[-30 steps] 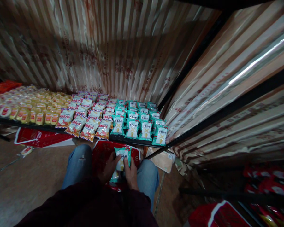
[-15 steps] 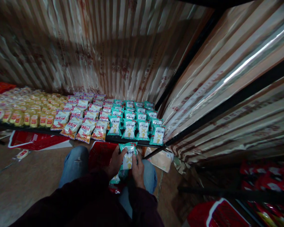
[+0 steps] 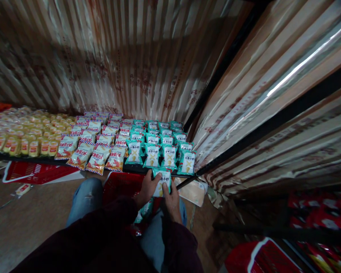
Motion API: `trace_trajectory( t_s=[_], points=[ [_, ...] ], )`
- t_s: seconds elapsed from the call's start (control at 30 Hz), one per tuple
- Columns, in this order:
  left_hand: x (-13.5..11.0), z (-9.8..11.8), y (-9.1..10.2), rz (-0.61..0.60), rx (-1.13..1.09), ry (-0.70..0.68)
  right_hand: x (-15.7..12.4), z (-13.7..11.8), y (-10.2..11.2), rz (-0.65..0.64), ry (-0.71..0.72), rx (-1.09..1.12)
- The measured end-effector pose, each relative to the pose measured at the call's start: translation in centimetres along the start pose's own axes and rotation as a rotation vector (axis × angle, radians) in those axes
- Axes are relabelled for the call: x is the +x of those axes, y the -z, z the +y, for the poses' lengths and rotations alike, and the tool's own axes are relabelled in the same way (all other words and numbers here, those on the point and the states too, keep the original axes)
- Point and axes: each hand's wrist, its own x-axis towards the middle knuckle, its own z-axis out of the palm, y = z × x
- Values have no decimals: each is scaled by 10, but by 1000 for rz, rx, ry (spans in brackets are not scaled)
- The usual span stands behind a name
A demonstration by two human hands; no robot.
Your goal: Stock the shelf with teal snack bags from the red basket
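Observation:
Between my left hand (image 3: 148, 187) and my right hand (image 3: 172, 200) is a teal-and-white snack bag (image 3: 162, 178), its printed front facing up. Both thumbs press on the front of it while the fingers wrap behind. It is just in front of the black shelf (image 3: 136, 168), close below the front row of matching teal snack bags (image 3: 152, 154), which stand upright in rows. Under my hands, between my knees, more teal bags (image 3: 144, 212) show in part. To the left on the shelf, red-and-white snack bags (image 3: 98, 157) lean in rows.
Yellow packaged snacks (image 3: 34, 147) fill the shelf's left part. Below it are a red basket (image 3: 39, 170) and a second red basket (image 3: 118, 185). A black post (image 3: 213, 167) slants at the right corner. Red packages (image 3: 321, 212) lie at the far right.
Both hands have moved forward and slightly right, carrying the teal snack bag up toward the shelf's front edge. The view has shifted a little.

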Motion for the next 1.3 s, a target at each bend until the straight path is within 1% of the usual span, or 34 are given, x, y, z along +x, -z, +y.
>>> trace_trajectory(
  t_s=[0.07, 0.13, 0.23, 0.33, 0.5, 0.67, 0.73, 0.87, 0.93, 1.03, 1.17, 1.3],
  points=[
    [2, -3, -4, -37, 17, -9, 5, 4, 4, 0, -52, 81],
    [1, -6, -7, -61, 26, -25, 10, 8, 7, 28, -84, 118],
    [-5, -9, -11, -62, 74, -54, 16, 13, 13, 54, -80, 114],
    [-13, -12, -14, -55, 183, -78, 21, 13, 16, 51, -55, 82],
    [-22, -15, -17, -72, 374, -104, 25, 12, 19, 41, -46, -50],
    [-16, -12, -20, -94, 507, -123, 32, 17, 23, 107, 52, -279],
    [-13, -9, -22, -108, 545, -126, 33, 19, 26, 111, 61, -333],
    [-12, -4, -31, -144, 552, -177, 31, 18, 31, 150, -8, -324],
    [-15, -3, -37, -167, 529, -224, 28, 15, 34, 195, -75, -304],
    [-18, -2, -46, -192, 491, -273, 24, 11, 38, 219, -149, -268],
    [-16, 2, -51, -213, 494, -303, 26, 8, 39, 253, -143, -223],
    [-6, 8, -51, -206, 537, -308, 39, 9, 32, 278, -99, -212]
  ],
)
